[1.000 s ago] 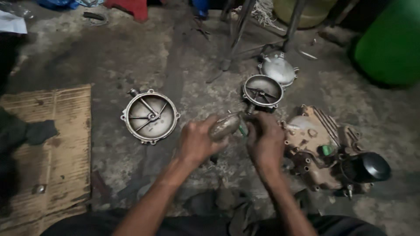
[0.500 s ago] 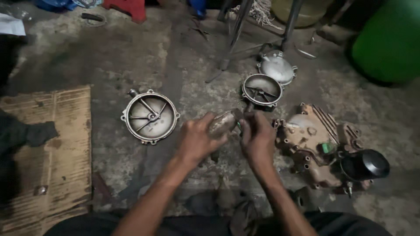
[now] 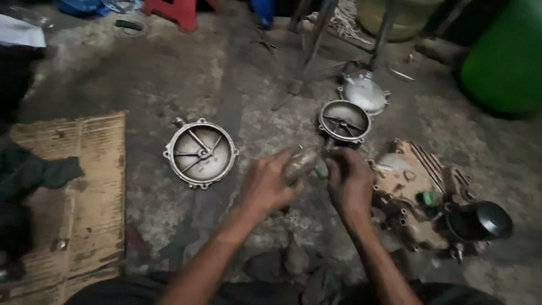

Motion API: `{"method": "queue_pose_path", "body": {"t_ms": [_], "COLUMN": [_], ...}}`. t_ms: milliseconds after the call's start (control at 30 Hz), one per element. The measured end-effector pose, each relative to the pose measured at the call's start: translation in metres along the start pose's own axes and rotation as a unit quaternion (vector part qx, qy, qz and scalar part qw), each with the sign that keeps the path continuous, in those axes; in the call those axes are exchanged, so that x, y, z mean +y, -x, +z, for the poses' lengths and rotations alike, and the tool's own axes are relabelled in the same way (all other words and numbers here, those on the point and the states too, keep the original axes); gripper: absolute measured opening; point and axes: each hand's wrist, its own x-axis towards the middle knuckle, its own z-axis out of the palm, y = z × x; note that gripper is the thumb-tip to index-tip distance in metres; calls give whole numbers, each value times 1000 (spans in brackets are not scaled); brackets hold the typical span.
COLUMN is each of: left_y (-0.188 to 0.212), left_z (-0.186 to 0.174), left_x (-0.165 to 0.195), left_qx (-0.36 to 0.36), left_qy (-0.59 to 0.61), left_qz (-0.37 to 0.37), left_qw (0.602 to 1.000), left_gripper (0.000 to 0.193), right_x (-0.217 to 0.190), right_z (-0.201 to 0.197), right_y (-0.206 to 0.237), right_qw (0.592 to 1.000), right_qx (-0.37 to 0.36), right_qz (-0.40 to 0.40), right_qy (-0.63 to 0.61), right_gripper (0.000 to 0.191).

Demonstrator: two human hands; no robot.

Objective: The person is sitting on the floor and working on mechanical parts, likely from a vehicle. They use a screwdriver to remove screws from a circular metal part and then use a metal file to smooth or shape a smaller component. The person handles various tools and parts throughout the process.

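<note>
Left hand (image 3: 265, 183) closes its grip round a small grimy metal part (image 3: 299, 165), held above the concrete floor (image 3: 248, 113); right hand (image 3: 350, 182) curls at the part's right end, contact unclear. Round cover (image 3: 199, 153) lies well left, engine casing (image 3: 415, 189) just right. Compared with the earlier frame, the hands sit slightly farther apart.

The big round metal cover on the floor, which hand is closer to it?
Left. The left hand is just right of the round cover; the right hand is farther right.
</note>
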Motion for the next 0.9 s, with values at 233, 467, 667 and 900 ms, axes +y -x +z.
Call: {"method": "queue_pose_path", "body": {"t_ms": [233,467,667,900], "left_y": [0,1,3,2], "left_z": [4,3,16,20], "left_x": [-12,-6,-9,-19], "left_qx": [61,21,61,-68], "left_qy": [153,-10,-19,117], "left_qz": [-94,-64,100,-85], "left_qw": [982,998,993,987], "left_gripper": [52,42,58,46], "right_x": [4,-3,-10,-21], "right_z": [2,-1,-9,-17], "right_y": [-9,-9,-10,-10], "right_qw": [999,994,992,973], "right_qx": [-15,-72,-65,-115], "right_qz": [11,87,12,-4], "right_qy": [35,-10,109,201], "right_gripper": [18,20,22,31]}}
